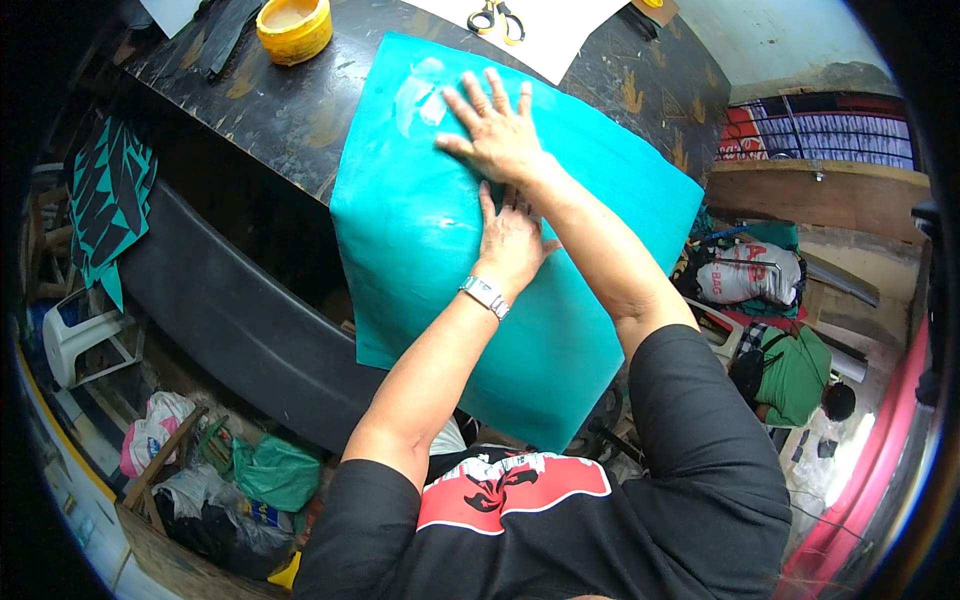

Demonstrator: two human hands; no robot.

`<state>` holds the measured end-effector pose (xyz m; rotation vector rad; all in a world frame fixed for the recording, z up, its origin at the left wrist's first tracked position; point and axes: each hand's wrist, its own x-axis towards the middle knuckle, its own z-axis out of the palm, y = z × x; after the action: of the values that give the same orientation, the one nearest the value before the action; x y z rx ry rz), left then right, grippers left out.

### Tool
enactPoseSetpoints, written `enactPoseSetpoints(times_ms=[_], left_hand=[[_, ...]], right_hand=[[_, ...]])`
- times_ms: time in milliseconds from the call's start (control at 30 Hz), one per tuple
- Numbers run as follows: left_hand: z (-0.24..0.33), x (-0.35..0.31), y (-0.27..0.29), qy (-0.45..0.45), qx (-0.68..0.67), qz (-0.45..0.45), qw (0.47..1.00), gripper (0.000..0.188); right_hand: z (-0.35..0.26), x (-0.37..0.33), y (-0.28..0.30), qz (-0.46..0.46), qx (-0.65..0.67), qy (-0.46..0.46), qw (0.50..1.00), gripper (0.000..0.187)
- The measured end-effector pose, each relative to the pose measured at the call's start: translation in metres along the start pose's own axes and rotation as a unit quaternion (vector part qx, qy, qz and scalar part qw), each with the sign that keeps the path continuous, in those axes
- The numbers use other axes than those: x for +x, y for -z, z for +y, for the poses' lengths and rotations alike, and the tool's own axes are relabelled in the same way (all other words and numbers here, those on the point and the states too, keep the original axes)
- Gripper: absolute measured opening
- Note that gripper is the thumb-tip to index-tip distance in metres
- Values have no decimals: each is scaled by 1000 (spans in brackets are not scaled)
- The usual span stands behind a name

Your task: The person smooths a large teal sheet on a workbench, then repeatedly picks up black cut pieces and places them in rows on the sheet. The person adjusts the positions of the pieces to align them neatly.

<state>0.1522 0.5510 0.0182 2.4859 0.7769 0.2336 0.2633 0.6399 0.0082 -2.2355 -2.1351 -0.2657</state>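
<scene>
A large teal sheet (420, 290) lies partly on the dark table and hangs over its near edge toward my body. My right hand (495, 130) rests flat on its far part, fingers spread, beside a shiny whitish smear (422, 98). Just nearer, my left hand (512, 245), with a silver watch at the wrist, presses on the sheet; its fingertips are partly hidden under my right wrist. Neither hand holds anything. Beyond the sheet, black-and-yellow scissors (497, 20) lie on a white sheet (560, 45).
A yellow tub (293, 45) with pale contents stands on the dark table (270, 130) at the far left. A long black curved panel (240, 310) runs below the table's left side. Bags (275, 472) and a white plastic stool (80, 340) are at the left.
</scene>
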Motion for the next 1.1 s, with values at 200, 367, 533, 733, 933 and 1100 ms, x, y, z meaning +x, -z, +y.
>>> enactPoseSetpoints(times_ms=[200,367,533,733,933,1100], left_hand=[[-2,1,-5,-4,51,6,999,95],[-7,5,-18,-32,-7,33,999,68],[-7,8,-23,-4,-33,29,999,67],[-11,8,-32,-31,60,91,994,66],[-11,14,-29,6,48,14,999,63],[-7,4,-12,-5,1,61,998,67]], right_hand=[[1,24,20,-41,53,25,997,68],[-30,31,20,1,-108,67,992,84],[-38,12,27,-40,6,84,996,83],[-38,19,22,-76,-16,7,997,84],[-22,-11,35,-31,310,7,950,45],[105,-128,61,268,288,-227,891,66]])
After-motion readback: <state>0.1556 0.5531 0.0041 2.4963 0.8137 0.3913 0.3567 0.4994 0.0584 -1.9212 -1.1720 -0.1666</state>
